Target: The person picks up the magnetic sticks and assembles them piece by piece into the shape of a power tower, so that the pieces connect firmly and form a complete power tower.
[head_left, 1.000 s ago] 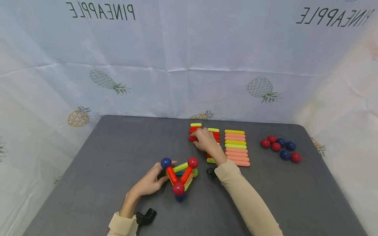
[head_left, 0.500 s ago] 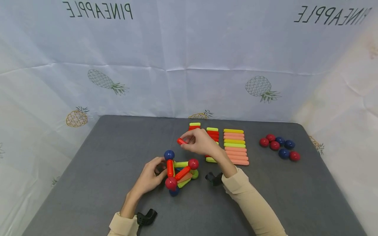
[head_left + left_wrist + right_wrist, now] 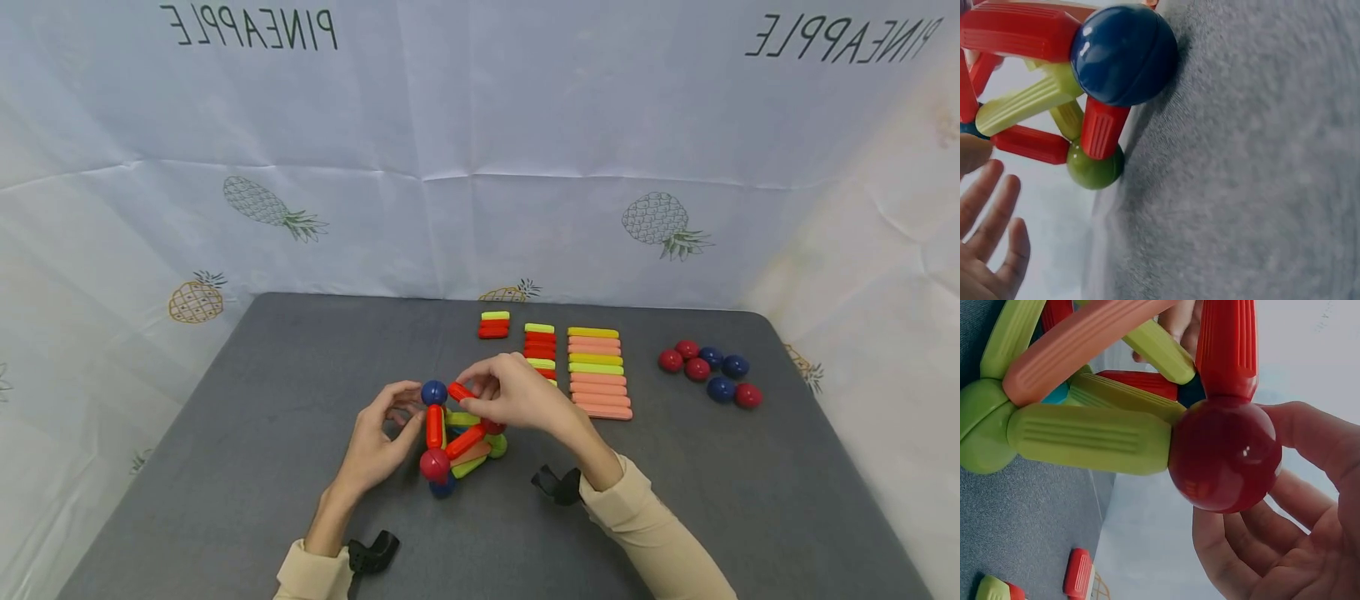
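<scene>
A frame of magnetic rods and balls [image 3: 434, 427] stands on the table between the two hands. In the head view, my right hand [image 3: 521, 396] pinches a short red rod [image 3: 459, 391] between thumb and fingers, its far end right at the blue ball [image 3: 433, 392] on top. A red ball [image 3: 1225, 456] of the frame fills the right wrist view and hides the held rod there. Beside the frame's left side is my left hand [image 3: 378, 442], fingers loosely spread around the blue ball. The left wrist view shows its fingers [image 3: 997, 219] apart, below the red and green rods.
Behind the right hand lie a small row of short rods [image 3: 494, 325], a second row in red and green [image 3: 540, 337], and a row of longer peach and yellow rods [image 3: 596, 375]. Several red and blue balls [image 3: 722, 390] are grouped at the right.
My right hand has taken a red rod from the small row and brought it toward me to the frame's blue ball. The frame has turned slightly; the left hand's fingers have loosened beside it.
</scene>
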The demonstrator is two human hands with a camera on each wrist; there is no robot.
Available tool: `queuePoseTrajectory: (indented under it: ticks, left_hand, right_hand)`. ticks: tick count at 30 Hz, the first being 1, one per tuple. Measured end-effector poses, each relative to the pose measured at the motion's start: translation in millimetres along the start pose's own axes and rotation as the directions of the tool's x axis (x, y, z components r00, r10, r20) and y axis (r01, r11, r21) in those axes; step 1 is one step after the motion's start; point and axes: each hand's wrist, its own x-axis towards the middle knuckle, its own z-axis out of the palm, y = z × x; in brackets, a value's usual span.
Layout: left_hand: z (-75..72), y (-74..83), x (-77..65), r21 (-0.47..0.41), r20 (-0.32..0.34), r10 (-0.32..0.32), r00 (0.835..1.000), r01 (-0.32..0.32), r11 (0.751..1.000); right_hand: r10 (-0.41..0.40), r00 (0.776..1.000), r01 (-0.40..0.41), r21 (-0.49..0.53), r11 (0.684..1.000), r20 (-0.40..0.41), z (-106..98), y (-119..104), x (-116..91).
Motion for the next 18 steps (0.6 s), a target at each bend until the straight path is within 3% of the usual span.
queuePoseTrajectory:
  ticks: [4,9,18]
  left_hand:
    - [1.2,3.6,0.9,0.005,-0.022,0.031,0.999,-0.031,0.999]
    - [3.0,6.7,1.7,0.008,-0.045,0.04,0.998,-0.04,0.999]
    - [2.6,7.7,1.0,-0.005,-0.015,0.05,0.999,-0.05,0.999]
  right_hand:
    - [-0.043,0.999,0.043,0.002,0.999,0.018,2.5,1.7,-0.1]
    - [-0.025,0.999,0.024,0.017,1.0,0.048,4.7,-0.3,-0.6]
    - [0.001,0.998,-0.002,0.016,1.0,0.062,3.8,2.6,0.6]
